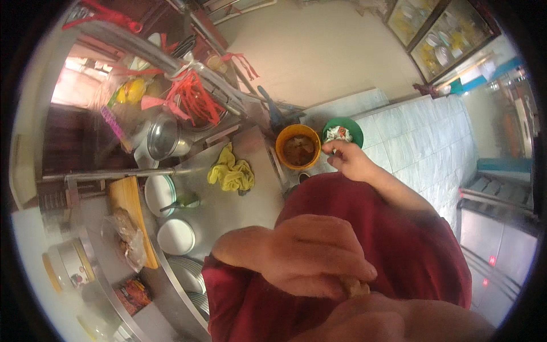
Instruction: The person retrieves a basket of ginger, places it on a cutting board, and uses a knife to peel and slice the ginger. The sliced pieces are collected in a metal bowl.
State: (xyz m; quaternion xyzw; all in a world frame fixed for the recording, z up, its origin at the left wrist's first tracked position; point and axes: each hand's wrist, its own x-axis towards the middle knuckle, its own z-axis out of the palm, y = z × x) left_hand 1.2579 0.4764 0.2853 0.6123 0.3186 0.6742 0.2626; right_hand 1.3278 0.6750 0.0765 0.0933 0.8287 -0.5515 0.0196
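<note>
My left hand (312,256) is raised in front of my dark red shirt (410,256), close under the camera. Its fingertips pinch a small tan piece (358,288), mostly hidden, whose kind I cannot make out. Farther from my body, my right hand (352,160) hangs with loosely curled fingers and nothing visible between them. It appears just above, in the picture, an orange bucket (278,147) with brownish contents and a green basin (358,130) holding white and reddish scraps. Whether it touches either one is not clear.
A crumpled yellow cloth (231,171) lies on a metal worktop (256,149) to the left. White plates (176,236), a wooden board (128,205) and a bagged item (128,239) are nearby. Red strips (194,96) hang from a metal bar. Pale tiles (410,137) cover the right side.
</note>
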